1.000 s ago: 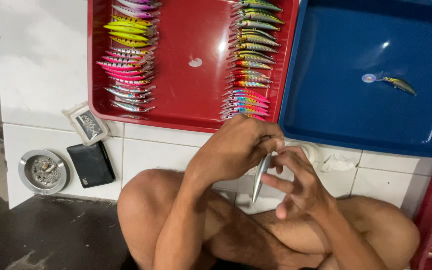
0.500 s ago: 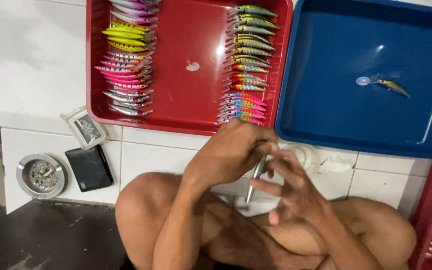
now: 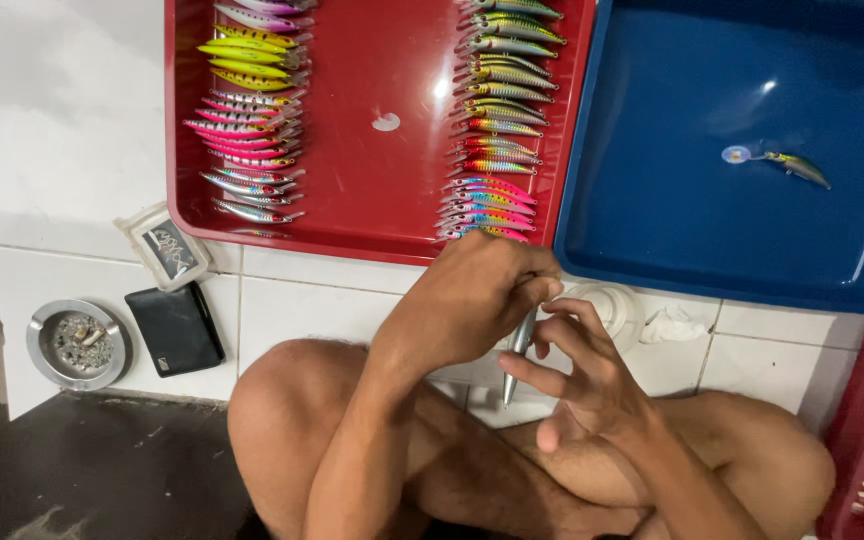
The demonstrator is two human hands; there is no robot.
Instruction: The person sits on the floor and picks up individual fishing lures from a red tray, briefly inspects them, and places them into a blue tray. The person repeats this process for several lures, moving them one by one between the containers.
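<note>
Slim silvery lure (image 3: 518, 345) between hands (image 3: 532, 330)

Single view only, from a head-worn camera, facing steeply down over crossed legs onto a white tiled floor (image 3: 72, 130). Close in: left hand (image 3: 472, 300) and right hand (image 3: 582, 385) near centre, within arm's reach. Red tray (image 3: 372, 190) at 12 o'clock, blue tray (image 3: 672, 230) at 2 o'clock, both cut off by the top edge. Ashtray (image 3: 79, 343) at 9 o'clock.
</note>
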